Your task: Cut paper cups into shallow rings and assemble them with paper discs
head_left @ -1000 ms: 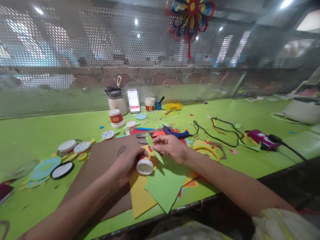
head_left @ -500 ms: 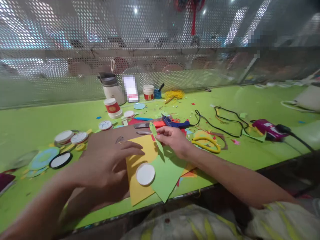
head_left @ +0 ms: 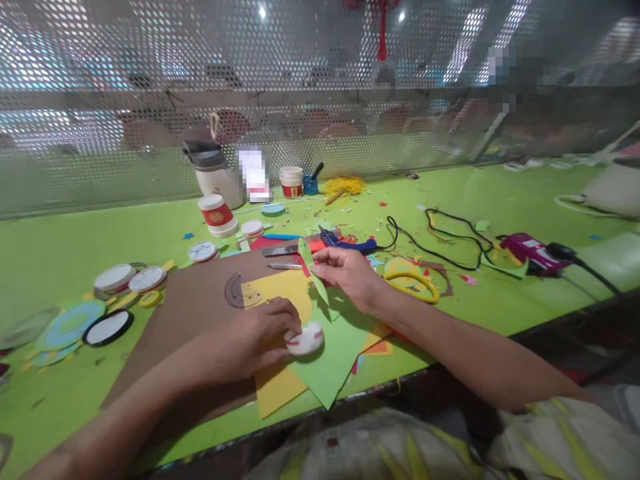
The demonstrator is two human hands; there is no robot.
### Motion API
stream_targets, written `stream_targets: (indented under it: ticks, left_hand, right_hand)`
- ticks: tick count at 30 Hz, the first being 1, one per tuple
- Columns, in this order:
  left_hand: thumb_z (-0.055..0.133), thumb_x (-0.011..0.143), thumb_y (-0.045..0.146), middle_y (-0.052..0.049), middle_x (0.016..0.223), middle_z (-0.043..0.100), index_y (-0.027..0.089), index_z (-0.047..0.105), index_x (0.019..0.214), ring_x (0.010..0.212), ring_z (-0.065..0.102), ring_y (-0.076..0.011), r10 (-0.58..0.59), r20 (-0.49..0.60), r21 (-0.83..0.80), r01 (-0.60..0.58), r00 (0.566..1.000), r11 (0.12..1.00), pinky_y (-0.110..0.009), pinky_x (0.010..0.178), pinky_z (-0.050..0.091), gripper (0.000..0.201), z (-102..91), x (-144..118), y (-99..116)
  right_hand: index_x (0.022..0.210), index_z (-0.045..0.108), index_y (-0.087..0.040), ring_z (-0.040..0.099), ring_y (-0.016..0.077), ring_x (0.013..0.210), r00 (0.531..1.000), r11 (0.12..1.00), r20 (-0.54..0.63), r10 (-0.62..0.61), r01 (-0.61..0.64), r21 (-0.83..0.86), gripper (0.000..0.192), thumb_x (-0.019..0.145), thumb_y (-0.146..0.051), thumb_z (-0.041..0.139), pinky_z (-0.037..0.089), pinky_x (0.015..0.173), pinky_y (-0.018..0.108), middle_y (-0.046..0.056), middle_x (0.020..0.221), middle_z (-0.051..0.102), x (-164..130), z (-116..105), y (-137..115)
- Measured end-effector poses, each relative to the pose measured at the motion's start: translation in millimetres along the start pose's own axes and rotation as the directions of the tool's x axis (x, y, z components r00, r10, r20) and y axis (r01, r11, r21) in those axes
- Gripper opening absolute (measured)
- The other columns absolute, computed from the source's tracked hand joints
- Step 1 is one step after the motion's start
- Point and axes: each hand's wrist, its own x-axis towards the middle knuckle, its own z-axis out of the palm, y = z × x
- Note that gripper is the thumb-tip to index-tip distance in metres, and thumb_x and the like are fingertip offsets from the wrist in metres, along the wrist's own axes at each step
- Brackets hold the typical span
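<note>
My left hand (head_left: 267, 331) has its fingers closed on the edge of a white round disc with red marks (head_left: 307, 339), slightly blurred and just over the papers. My right hand (head_left: 347, 275) pinches a narrow leaf-shaped green paper cutout (head_left: 313, 272), held upright above the sheets. Below both hands lie a yellow paper sheet (head_left: 283, 393) and a green paper sheet (head_left: 337, 360), overlapping. A clear protractor (head_left: 235, 292) rests on the brown board (head_left: 193, 313) by my left hand. Close to my right wrist are yellow-handled scissors (head_left: 413, 285), their blades not visible.
Behind my hands lie a blue glue gun (head_left: 350, 244) with a black cord, a cutter blade (head_left: 280, 251) and a pen (head_left: 285, 266). White lids (head_left: 114, 277) and paper rings (head_left: 73, 325) sit at left. A paper cup (head_left: 216, 212), a kettle (head_left: 216, 175) and a purple power box (head_left: 535, 253) stand farther off.
My left hand has moved right and down and taken hold of the white disc, which lay flat on the papers. Its red marks now show. My right hand still pinches the green cutout.
</note>
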Motion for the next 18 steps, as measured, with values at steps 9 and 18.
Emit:
stream_targets:
  ticks: [9,18]
  left_hand:
    - [0.056,0.086,0.027,-0.005,0.087,0.065,0.017,0.065,0.085,0.081,0.057,-0.0192,-0.175,-0.057,-0.393,0.140,0.983,0.909,-0.031,0.076,0.045,0.014,10.0,9.5,-12.9]
    - [0.060,0.072,0.025,-0.003,0.073,0.064,0.017,0.059,0.080,0.067,0.057,-0.0178,-0.412,-0.034,-0.686,0.279,0.911,0.672,-0.031,0.062,0.046,0.011,21.8,17.4,-22.4]
  right_hand:
    - [0.090,0.067,-0.016,0.056,0.0115,0.059,0.987,0.970,0.084,-0.134,0.148,-0.193,0.015,0.075,-0.021,0.068,0.045,0.058,0.026,-0.003,0.068,0.061,-1.4,0.9,-4.9]
    - [0.093,0.063,-0.014,0.061,0.0140,0.071,0.974,0.912,0.013,-0.228,0.218,-0.346,0.010,0.088,-0.023,0.065,0.051,0.069,0.032,-0.002,0.080,0.062,-2.0,13.6,18.3]
